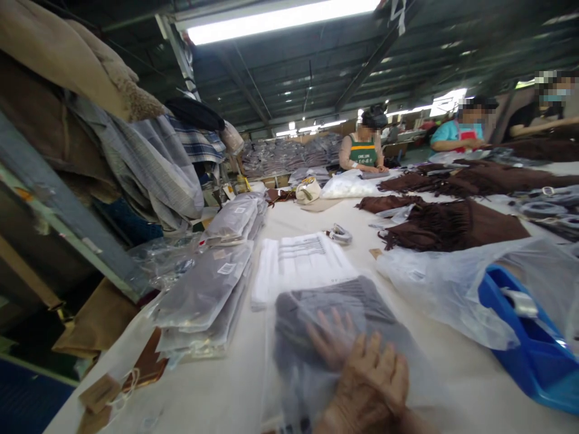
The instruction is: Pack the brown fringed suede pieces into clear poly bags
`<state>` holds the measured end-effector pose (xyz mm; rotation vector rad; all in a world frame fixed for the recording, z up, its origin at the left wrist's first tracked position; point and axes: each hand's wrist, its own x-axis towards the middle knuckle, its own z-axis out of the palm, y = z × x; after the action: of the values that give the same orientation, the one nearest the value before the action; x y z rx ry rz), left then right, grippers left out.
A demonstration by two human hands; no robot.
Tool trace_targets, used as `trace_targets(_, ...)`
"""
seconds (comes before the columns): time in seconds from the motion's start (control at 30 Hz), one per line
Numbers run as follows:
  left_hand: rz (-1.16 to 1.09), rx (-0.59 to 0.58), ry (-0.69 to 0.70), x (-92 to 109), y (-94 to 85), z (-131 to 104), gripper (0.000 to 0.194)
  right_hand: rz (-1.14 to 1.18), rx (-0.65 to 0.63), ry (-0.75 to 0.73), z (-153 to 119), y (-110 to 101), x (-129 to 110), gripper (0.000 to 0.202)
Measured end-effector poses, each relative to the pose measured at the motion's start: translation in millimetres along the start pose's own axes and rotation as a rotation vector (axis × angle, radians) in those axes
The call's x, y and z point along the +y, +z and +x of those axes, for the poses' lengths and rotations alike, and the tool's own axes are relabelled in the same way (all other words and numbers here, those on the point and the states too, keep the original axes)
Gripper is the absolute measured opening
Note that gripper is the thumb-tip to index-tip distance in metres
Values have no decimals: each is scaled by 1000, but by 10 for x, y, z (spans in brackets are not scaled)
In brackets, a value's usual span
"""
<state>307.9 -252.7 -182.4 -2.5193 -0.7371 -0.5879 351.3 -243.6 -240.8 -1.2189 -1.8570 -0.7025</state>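
A clear plastic bag [289, 386] holding a folded dark grey textile [375, 304] lies flat in front of me. My right hand [332, 337] shows hazily through the film, apparently inside the bag, its fingers spread flat over the grey textile. Across it lies my left hand [373, 374], back upward, with fingers stretched out on the bag. The two hands overlap, and the lower one's wrist is hidden. Just beyond the bag's far edge is a stack of white printed plastic bags [303, 259].
To the left rise piles of bagged grey textiles [203, 289] with barcode labels. A blue tape dispenser [529, 331] and a loose plastic bag [434, 283] are at right. Brown fringed textiles [452, 223] lie farther off. Brown tags [102, 392] lie front left. Co-workers [363, 150] are across the table.
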Motion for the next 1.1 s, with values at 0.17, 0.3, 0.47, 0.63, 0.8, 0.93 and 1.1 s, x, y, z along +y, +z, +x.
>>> trace_targets(0.17, -32, 284, 24, 97, 106, -138, 20, -24, -159, -312, 380, 86, 48, 53)
trace_targets(0.3, -23, 479, -58, 79, -29, -242, 23, -78, -215, -423, 510, 173, 40, 53)
trace_targets(0.47, 76, 211, -262, -333, -504, -746, 35, -29, -194, -368, 336, 271, 82, 44)
trace_targets(0.63, -172, 13, -1005, -681, -718, -1506, 38, 38, -275, -337, 307, 306, 142, 44)
trace_targets(0.8, -367, -45, -1324, -761, -750, -1599, 29, 98, -338, -351, 369, 285, 201, 49)
trace_targets(0.93, -499, -94, -1512, -759, -771, -1453, 36, 123, -462, -368, 394, 268, 264, 54)
trace_targets(1.1, -573, -172, -1638, -774, -721, -1406, 42, 159, -576, -296, 490, 144, 158, 55)
